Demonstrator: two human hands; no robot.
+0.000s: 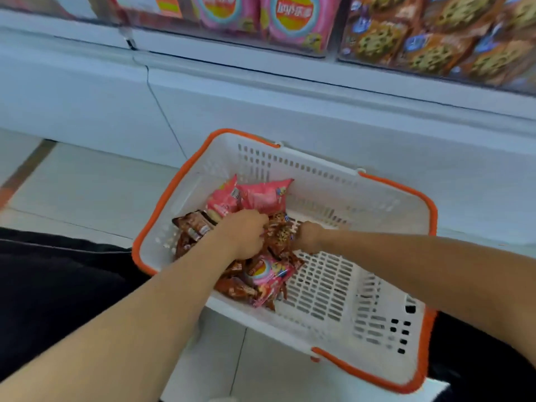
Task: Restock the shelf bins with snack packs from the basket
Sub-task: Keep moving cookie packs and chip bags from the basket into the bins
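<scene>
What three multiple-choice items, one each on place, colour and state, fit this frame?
1. Where does the white slotted plastic basket stand?
A. on the pale tiled floor
B. on a shelf
C. on a trolley

2. What colour is the basket's rim?
A. blue
B. orange
C. green

3. What are both hands doing?
A. hanging idle
B. pushing the shelf
C. reaching into the snack packs

Key: 1 A, floor tiles surround it. 2 B, an orange edge rings it. 3 C, the left hand and right hand meet at a brown cookie-print pack.
</scene>
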